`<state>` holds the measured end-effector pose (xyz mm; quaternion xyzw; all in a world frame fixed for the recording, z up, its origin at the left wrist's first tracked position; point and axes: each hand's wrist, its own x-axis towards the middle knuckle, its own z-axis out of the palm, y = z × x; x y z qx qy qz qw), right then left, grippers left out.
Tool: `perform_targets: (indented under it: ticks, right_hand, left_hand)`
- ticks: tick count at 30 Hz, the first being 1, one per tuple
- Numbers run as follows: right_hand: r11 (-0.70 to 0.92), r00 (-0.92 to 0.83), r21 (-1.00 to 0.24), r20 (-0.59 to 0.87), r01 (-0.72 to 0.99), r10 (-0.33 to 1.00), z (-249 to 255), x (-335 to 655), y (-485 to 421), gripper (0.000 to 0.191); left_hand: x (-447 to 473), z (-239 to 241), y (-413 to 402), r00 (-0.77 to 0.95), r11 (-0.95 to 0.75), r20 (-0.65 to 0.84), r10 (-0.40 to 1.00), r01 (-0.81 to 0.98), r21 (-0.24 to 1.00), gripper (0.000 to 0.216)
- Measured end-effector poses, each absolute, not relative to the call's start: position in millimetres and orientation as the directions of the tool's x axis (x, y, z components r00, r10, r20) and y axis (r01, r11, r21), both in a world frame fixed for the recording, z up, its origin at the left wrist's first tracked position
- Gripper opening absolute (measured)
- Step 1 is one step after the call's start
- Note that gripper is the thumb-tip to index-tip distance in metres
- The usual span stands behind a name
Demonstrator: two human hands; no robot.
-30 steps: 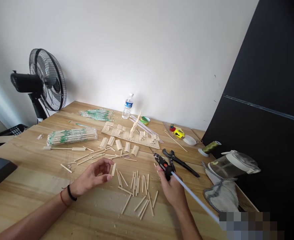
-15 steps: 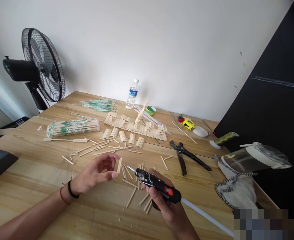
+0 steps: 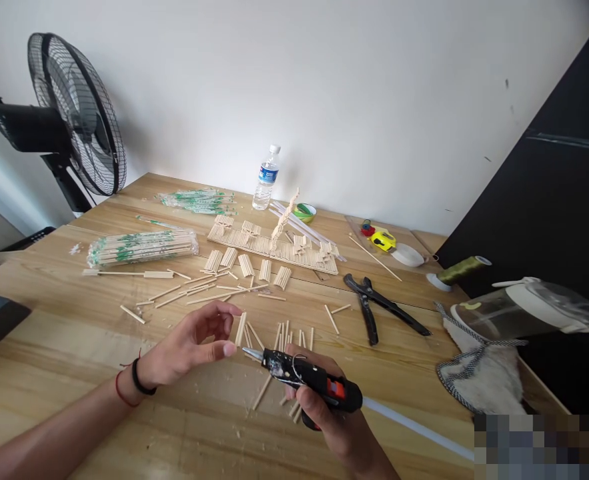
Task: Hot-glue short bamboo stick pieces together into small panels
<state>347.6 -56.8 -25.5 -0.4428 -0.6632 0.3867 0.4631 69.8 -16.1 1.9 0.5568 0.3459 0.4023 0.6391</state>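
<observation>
My right hand [image 3: 330, 417] grips a black glue gun [image 3: 309, 380] with an orange trigger, its metal nozzle pointing left toward my left hand. A white glue stick [image 3: 414, 430] trails from the gun's back to the right. My left hand [image 3: 189, 343] hovers over the table with thumb and fingers curved in a pinch, and a short wooden stick [image 3: 241, 328] stands just past the fingertips; whether the fingers touch it is unclear. Several short cut sticks [image 3: 284, 347] lie scattered under and behind the gun.
A glued stick panel with small stick bundles [image 3: 274, 250] lies mid-table. Black pliers [image 3: 374, 310] lie to the right. Wrapped chopstick packs [image 3: 141, 248], a water bottle [image 3: 267, 179], a thread spool [image 3: 459, 270], a plastic jug [image 3: 524, 313] and a fan [image 3: 69, 113] surround the work area.
My right hand lifted the glue gun from near the pliers and brought it left, nozzle toward my left hand. The left hand stayed in its pinch. The view shifted slightly.
</observation>
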Motion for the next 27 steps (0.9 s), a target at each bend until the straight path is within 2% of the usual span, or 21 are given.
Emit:
perform_targets:
  ticks: [6, 9, 13, 27]
  right_hand:
    - [0.345, -0.139, -0.915, 0.321, 0.209, 0.937, -28.4, 347.4, -60.2, 0.053]
    - [0.332, -0.165, -0.91, 0.298, 0.248, 0.94, -23.4, 344.8, -58.7, 0.047]
    - [0.348, -0.113, -0.887, 0.329, 0.303, 0.937, -23.8, 341.2, -59.8, 0.043]
    - [0.321, -0.074, -0.915, 0.313, 0.244, 0.947, -31.4, 341.1, -59.6, 0.046]
  left_hand:
    - [69.6, 3.2, -16.8, 0.441, 0.044, 0.014, 0.897, -0.121, 0.992, 0.055]
    - [70.3, 3.2, -17.2, 0.448, 0.041, 0.02, 0.894, -0.127, 0.991, 0.055]
    - [71.0, 3.6, -17.3, 0.449, 0.046, 0.017, 0.893, -0.128, 0.991, 0.056]
    - [69.7, 3.0, -17.8, 0.462, 0.041, 0.025, 0.887, -0.132, 0.99, 0.055]
